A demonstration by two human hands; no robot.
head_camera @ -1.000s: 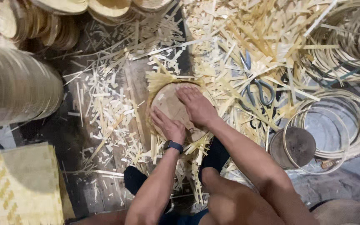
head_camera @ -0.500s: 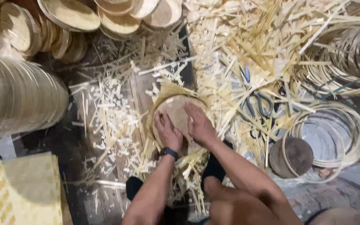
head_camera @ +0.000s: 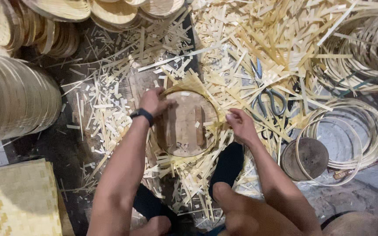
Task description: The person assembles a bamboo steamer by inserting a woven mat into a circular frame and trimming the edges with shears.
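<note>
A round wooden disc [head_camera: 184,124] lies on a woven bamboo piece whose loose strips [head_camera: 195,85] stick out all around it. My left hand [head_camera: 153,101], with a dark watch on the wrist, presses on the disc's upper left rim. My right hand [head_camera: 240,126] pinches the woven strips at the disc's right edge. My knees and dark-socked feet sit just below the disc.
Scissors [head_camera: 265,94] lie among bamboo offcuts to the right. Bamboo hoops [head_camera: 357,135] and a second wooden disc [head_camera: 306,158] sit at right. Stacks of woven trays [head_camera: 16,102] stand at left and top. A woven mat [head_camera: 16,201] lies at bottom left.
Both hands moved off the top of the disc to its opposite sides, left hand to the upper left rim, right hand to the right edge. The camera view came closer.
</note>
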